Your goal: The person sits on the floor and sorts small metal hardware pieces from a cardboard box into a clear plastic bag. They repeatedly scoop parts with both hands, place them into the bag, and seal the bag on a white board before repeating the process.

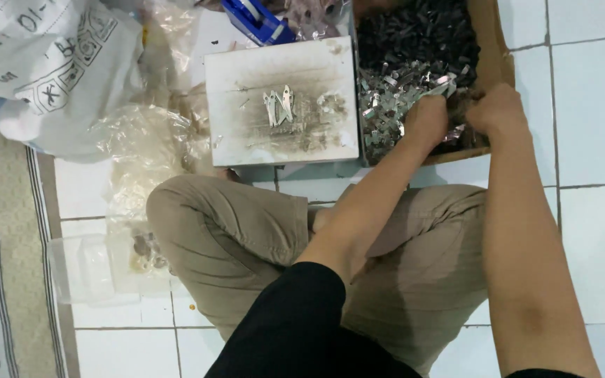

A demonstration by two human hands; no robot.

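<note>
Left hand [427,115] sunk into the heap of small metal pieces [393,98], grip closed on a bunch of them, a few bright ones showing above the knuckles. Right hand [496,110] just beside it, knuckles up, fingers curled down into the same heap near the front wall; whether anything is caught in that grip cannot be told. Both hands inside the brown cardboard box [502,59], at its near right corner, side by side and almost touching. Heap spread away from the hands, up and to the left across the box: bright silvery pieces nearest the left hand, darker ones toward the far wall. Left of the box and touching it, a white, soot-stained board [246,136] lying flat, raised a little off the floor, with a few finished clips [279,105] near its middle, their long axes pointing away from the body. Board nearer the left hand than the right. Crossed legs in tan trousers [232,245] below, on a white tiled floor [596,231]; clear plastic bags [141,147] and a printed white sack [43,63] farther left.
</note>
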